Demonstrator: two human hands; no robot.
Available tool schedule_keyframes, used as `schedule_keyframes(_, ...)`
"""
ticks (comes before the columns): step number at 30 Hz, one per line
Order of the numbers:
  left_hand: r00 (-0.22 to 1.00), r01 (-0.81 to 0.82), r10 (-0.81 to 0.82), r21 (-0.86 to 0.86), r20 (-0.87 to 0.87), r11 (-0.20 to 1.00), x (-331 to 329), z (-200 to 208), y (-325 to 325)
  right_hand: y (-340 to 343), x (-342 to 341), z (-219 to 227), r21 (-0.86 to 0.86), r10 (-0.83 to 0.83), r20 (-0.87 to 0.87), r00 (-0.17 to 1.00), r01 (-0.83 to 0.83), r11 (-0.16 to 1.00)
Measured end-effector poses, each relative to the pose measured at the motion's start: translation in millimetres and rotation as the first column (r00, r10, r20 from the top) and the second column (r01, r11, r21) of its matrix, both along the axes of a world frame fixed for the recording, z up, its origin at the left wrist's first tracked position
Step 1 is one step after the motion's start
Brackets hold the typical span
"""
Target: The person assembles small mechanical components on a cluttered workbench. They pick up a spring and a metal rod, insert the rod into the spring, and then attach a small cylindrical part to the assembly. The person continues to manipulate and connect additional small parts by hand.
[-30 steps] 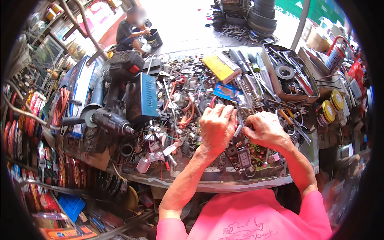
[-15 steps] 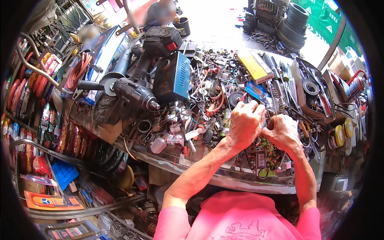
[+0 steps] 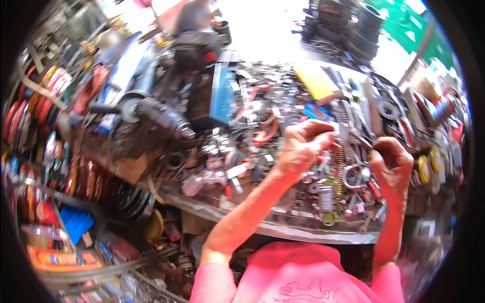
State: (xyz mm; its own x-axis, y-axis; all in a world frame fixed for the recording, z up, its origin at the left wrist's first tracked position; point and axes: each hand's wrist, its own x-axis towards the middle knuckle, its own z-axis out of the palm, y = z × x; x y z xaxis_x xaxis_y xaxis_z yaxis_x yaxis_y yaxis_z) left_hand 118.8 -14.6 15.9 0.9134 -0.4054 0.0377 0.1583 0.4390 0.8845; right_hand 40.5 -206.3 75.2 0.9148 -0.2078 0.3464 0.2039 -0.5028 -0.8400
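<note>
Over the right half of the cluttered workbench, my left hand (image 3: 304, 149) is closed, with thumb and fingertips pinched together toward the right. Whatever sits in that pinch is too small and blurred to make out. My right hand (image 3: 391, 164) is lower and further right, its fingers curled in. A thin dark piece (image 3: 361, 140) reaches its fingertips from the left, but its kind is smeared by motion. Between the hands lies a long coil spring (image 3: 341, 164), beside a pale metal ring-shaped part (image 3: 356, 177). A blue packet (image 3: 318, 111) lies just beyond my left hand.
Loose small parts cover the bench. A cordless impact wrench (image 3: 164, 117) and a blue-and-black box (image 3: 221, 96) stand left, a yellow box (image 3: 316, 83) at the back. Stacked tyres (image 3: 366, 30) rise beyond. Coiled colourful packs (image 3: 86, 171) hang at the left, and the bench's front edge (image 3: 303, 232) is near me.
My hands were close together and have drawn apart. The right hand has moved right, the left slightly left, uncovering the spring and parts between them. The whole view has shifted slightly and blurred.
</note>
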Motion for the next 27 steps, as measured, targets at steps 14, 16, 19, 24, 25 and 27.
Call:
schedule_keyframes(14, 0.955, 0.190, -0.251, -0.322, -0.159, 0.927, -4.2, 3.8, 1.5, 17.4, -13.0, -26.7, 0.126, 0.003, 0.306, 0.952, -0.044, 0.991)
schedule_keyframes(16, 0.957, 0.174, -0.235, -0.314, -0.170, 0.934, -7.5, 2.7, 5.6, 18.7, -10.0, -29.1, 0.019, 0.034, 0.282, 0.959, -0.041, 0.999)
schedule_keyframes(19, 0.979, 0.140, -0.159, -0.144, -0.128, 0.980, -8.7, 8.0, 7.9, 23.3, -10.1, -25.3, 0.033, 0.007, 0.230, 0.973, -0.015, 0.999)
schedule_keyframes(24, 0.984, 0.154, -0.166, -0.168, -0.062, 0.974, -4.8, -1.9, -2.0, -4.9, -10.4, -39.0, 0.026, 0.067, 0.148, 0.987, -0.072, 0.997)
schedule_keyframes(25, 0.984, 0.154, -0.168, -0.192, -0.056, 0.969, -4.6, -1.9, 0.1, -6.0, -8.4, -41.7, 0.014, 0.071, 0.137, 0.988, -0.073, 0.997)
schedule_keyframes(27, 0.988, 0.139, -0.151, -0.242, -0.032, 0.960, -4.8, -3.9, -3.3, -6.5, -6.8, -43.3, -0.028, 0.029, 0.129, 0.991, -0.026, 0.999)
